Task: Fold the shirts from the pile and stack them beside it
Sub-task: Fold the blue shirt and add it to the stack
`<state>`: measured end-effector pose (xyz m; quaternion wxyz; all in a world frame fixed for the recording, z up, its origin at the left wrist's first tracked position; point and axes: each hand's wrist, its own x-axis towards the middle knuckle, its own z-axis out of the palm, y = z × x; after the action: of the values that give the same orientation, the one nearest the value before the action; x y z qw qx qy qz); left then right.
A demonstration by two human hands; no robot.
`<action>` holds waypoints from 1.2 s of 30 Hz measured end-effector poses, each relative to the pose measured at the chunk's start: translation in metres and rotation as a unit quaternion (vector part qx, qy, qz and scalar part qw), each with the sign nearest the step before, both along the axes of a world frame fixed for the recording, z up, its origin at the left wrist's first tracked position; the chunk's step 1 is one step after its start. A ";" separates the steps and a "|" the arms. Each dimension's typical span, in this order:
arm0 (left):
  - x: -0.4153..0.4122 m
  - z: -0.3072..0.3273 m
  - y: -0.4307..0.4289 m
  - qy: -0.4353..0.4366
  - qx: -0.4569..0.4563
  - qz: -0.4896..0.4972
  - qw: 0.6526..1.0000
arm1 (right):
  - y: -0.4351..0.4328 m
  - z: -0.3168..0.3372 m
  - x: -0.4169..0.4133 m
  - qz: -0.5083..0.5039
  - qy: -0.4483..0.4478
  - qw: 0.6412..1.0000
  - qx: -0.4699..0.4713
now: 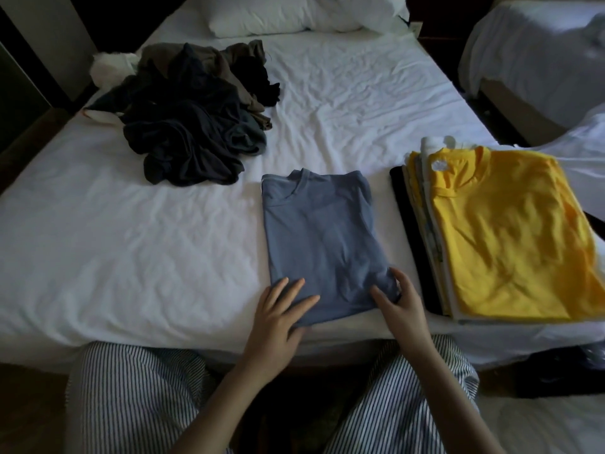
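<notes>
A white-sheeted bed (131, 240) fills the view, and on its near middle lies a folded blue shirt (324, 237), collar pointing far and hem toward the near edge. The left hand (278, 319) rests flat on the shirt's near left corner, fingers straight and slightly spread. The right hand (401, 306) is at the near right corner, thumb lying on top of the fabric and fingers curved round the right edge, gripping it. Just right of the blue shirt, apart from it by a strip of sheet, sits the stack of folded shirts (422, 224) with a yellow shirt (510, 231) on top. The pile of unfolded dark shirts (193, 119) is crumpled on the far left of the bed, well apart from the stack. A white pillow (278, 14) lies at the far end, and striped trousers (131, 398) show at the near edge.
</notes>
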<state>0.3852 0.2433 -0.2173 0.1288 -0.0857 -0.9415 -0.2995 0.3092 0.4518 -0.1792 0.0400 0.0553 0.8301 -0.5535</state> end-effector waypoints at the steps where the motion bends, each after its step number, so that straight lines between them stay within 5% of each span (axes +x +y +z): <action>1: 0.000 0.001 -0.001 0.000 0.028 -0.001 1.000 | 0.001 0.003 0.000 -0.007 -0.008 0.999 -0.037; 5: 0.003 0.017 -0.006 0.019 0.104 0.018 0.994 | 0.006 0.017 -0.005 -0.022 -0.039 0.991 -0.130; 10: 0.019 0.022 -0.003 0.021 0.088 0.011 0.996 | 0.008 0.023 0.004 -0.068 -0.077 0.977 -0.188; 18: 0.034 0.022 -0.025 -0.083 0.135 -0.011 0.987 | 0.024 0.011 0.037 0.100 -0.164 0.981 -0.028; 23: 0.007 0.046 -0.036 -0.063 0.252 0.090 0.961 | 0.027 0.026 -0.001 0.130 -0.083 0.964 0.214; 26: -0.026 0.062 -0.031 0.000 0.129 0.140 0.982 | -0.002 0.045 -0.017 0.104 0.045 0.963 0.244; 29: -0.056 0.076 -0.009 -0.024 0.056 0.063 0.996 | -0.040 0.048 -0.025 0.197 0.164 0.919 0.298; 32: -0.070 0.059 0.008 -0.097 -0.086 -0.012 0.992 | -0.054 0.025 -0.026 0.293 0.151 0.873 0.360; 36: -0.073 0.029 -0.020 -0.100 -0.237 -0.029 0.966 | -0.028 0.006 -0.035 0.241 0.114 0.847 0.460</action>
<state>0.3123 0.2237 -0.1879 0.0013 -0.1105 -0.9908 -0.0783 0.2737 0.4236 -0.1737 0.0470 -0.1983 0.9755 -0.0834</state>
